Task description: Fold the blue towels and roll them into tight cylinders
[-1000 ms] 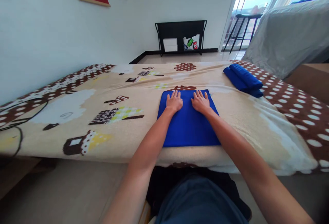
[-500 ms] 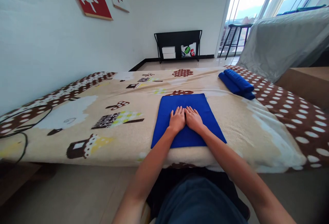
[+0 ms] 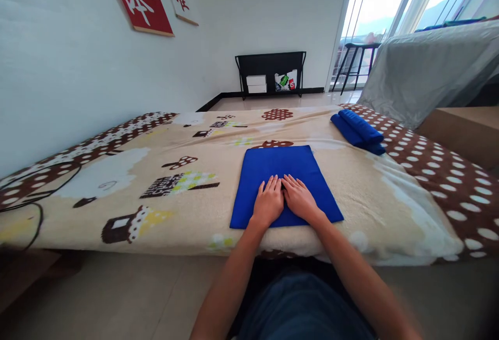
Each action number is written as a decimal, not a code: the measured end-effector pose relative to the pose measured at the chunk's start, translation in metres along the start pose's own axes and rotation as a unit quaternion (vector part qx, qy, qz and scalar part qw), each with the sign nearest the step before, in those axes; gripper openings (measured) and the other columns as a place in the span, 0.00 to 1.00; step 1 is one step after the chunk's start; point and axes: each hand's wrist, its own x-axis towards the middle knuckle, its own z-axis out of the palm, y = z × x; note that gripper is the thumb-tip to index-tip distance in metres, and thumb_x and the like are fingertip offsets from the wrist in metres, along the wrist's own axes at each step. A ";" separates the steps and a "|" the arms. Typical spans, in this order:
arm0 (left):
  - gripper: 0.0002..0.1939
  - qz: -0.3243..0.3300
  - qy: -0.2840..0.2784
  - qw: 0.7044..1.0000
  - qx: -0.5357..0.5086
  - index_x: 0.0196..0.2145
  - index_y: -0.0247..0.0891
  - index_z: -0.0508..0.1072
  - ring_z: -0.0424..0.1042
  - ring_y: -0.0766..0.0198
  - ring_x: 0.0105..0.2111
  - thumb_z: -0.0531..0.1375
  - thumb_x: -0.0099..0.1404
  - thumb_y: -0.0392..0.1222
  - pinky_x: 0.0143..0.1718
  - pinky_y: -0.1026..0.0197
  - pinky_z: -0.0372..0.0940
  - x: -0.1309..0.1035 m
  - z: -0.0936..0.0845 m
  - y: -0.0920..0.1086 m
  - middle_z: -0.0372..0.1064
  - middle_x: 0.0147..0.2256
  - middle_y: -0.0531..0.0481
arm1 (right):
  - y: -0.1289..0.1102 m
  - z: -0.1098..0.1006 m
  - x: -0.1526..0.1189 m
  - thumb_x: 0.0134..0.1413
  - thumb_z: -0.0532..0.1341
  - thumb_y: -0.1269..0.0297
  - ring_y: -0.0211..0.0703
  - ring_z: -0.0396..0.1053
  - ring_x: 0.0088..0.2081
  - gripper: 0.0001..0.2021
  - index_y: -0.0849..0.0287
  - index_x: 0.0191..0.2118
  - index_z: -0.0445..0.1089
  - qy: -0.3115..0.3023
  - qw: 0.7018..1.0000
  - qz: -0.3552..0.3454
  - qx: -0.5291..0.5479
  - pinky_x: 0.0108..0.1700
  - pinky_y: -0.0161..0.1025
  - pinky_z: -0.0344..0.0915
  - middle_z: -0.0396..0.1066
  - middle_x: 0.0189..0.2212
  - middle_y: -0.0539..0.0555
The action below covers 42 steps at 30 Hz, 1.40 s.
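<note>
A flat blue cloth, roughly square, lies near the front edge of a bed with a patterned blanket. My left hand rests palm down on the cloth, fingers stretched out and pointing away from me. Beside it, my right hand lies flat in the same way, its fingertips close to those of the left. Neither hand grips anything. Farther back on the right, a folded pile of blue cloth sits on the blanket.
A black cable curves over the blanket at the far left. Past the bed, a black rack stands against the wall. To the right are a sheet-covered piece of furniture, a cardboard box and a black stool.
Both hands have slid toward me over the blue cloth, staying flat and side by side. The cloth keeps its place on the blanket. The camera view has shifted slightly.
</note>
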 end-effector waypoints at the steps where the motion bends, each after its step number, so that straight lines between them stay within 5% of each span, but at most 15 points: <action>1: 0.26 0.003 0.006 1.000 -0.001 0.66 0.31 0.59 0.50 0.56 0.68 0.44 0.74 0.39 0.68 0.46 0.48 -0.008 -0.001 0.001 0.52 0.68 0.40 | -0.001 -0.001 -0.008 0.67 0.46 0.67 0.46 0.51 0.69 0.25 0.64 0.66 0.60 0.004 1.000 -0.005 0.003 0.68 0.48 0.50 0.56 0.66 0.58; 9: 0.26 0.071 0.045 0.996 -0.014 0.68 0.46 0.56 0.51 0.55 0.68 0.48 0.75 0.51 0.66 0.42 0.50 -0.068 -0.013 -0.016 0.51 0.68 0.48 | 0.019 -0.015 -0.078 0.70 0.49 0.57 0.47 0.54 0.68 0.23 0.56 0.66 0.61 0.085 0.995 -0.033 0.038 0.68 0.54 0.53 0.58 0.66 0.54; 13: 0.31 0.135 0.026 0.990 -0.020 0.69 0.49 0.52 0.52 0.54 0.68 0.53 0.72 0.52 0.67 0.43 0.50 -0.096 -0.026 -0.055 0.50 0.69 0.49 | 0.050 -0.032 -0.102 0.68 0.53 0.54 0.47 0.52 0.69 0.26 0.49 0.68 0.56 0.024 0.993 -0.089 0.079 0.69 0.54 0.53 0.54 0.67 0.50; 18: 0.33 0.128 0.081 0.987 -0.048 0.68 0.46 0.55 0.55 0.53 0.67 0.56 0.66 0.37 0.65 0.44 0.52 -0.126 -0.031 -0.099 0.58 0.65 0.47 | 0.087 -0.056 -0.116 0.61 0.60 0.59 0.48 0.56 0.67 0.24 0.46 0.63 0.65 -0.043 0.979 -0.092 0.179 0.69 0.55 0.53 0.61 0.64 0.49; 24: 0.23 0.128 0.166 0.967 -0.143 0.56 0.45 0.71 0.65 0.56 0.61 0.54 0.65 0.31 0.59 0.47 0.60 -0.127 -0.017 -0.117 0.70 0.57 0.49 | 0.110 -0.054 -0.120 0.54 0.55 0.75 0.46 0.62 0.63 0.24 0.48 0.55 0.73 -0.016 0.955 -0.045 0.292 0.67 0.54 0.56 0.67 0.60 0.49; 32: 0.16 0.107 0.187 0.949 -0.232 0.49 0.46 0.76 0.70 0.58 0.56 0.56 0.69 0.33 0.56 0.49 0.63 -0.132 -0.015 -0.130 0.76 0.50 0.51 | 0.110 -0.047 -0.127 0.57 0.58 0.69 0.48 0.68 0.59 0.17 0.48 0.49 0.76 0.049 0.955 -0.020 0.292 0.63 0.54 0.62 0.72 0.55 0.49; 42: 0.13 0.092 0.168 0.972 -0.133 0.47 0.53 0.78 0.72 0.58 0.54 0.57 0.71 0.39 0.56 0.48 0.56 -0.139 -0.024 -0.138 0.79 0.45 0.55 | 0.112 -0.042 -0.139 0.62 0.56 0.63 0.49 0.69 0.58 0.16 0.47 0.52 0.76 0.076 0.971 -0.009 0.225 0.62 0.56 0.64 0.73 0.53 0.49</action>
